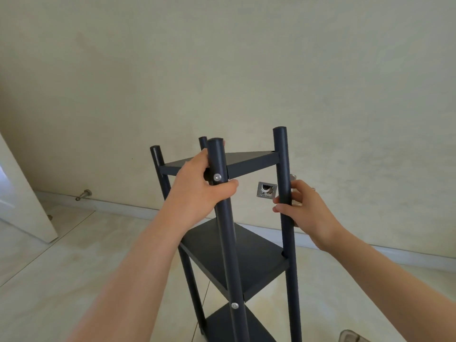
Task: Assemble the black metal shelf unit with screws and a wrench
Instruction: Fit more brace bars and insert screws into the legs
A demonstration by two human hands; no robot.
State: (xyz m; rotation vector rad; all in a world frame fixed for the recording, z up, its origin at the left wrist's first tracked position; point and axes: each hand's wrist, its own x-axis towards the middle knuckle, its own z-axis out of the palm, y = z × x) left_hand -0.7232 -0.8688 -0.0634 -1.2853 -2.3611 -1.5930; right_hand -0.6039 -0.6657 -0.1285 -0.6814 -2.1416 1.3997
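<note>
The black metal shelf unit (pixel 237 257) stands upright on the floor in front of me, with round posts and three flat shelves. Silver screws (pixel 217 177) show on the near post at the top and middle shelves. My left hand (pixel 202 186) grips the near post just below the top shelf, thumb across its front. My right hand (pixel 303 208) grips the right post (pixel 283 169) below the top shelf, fingers curled round it. Something small and silvery shows behind that hand; I cannot tell what it is.
A cream wall stands close behind the shelf, with an open metal wall box (pixel 266 189) low down. A white door (pixel 22 203) stands ajar at left, a door stopper (pixel 84 194) on the skirting. The floor is pale tile. A shoe tip (pixel 352 336) shows at bottom right.
</note>
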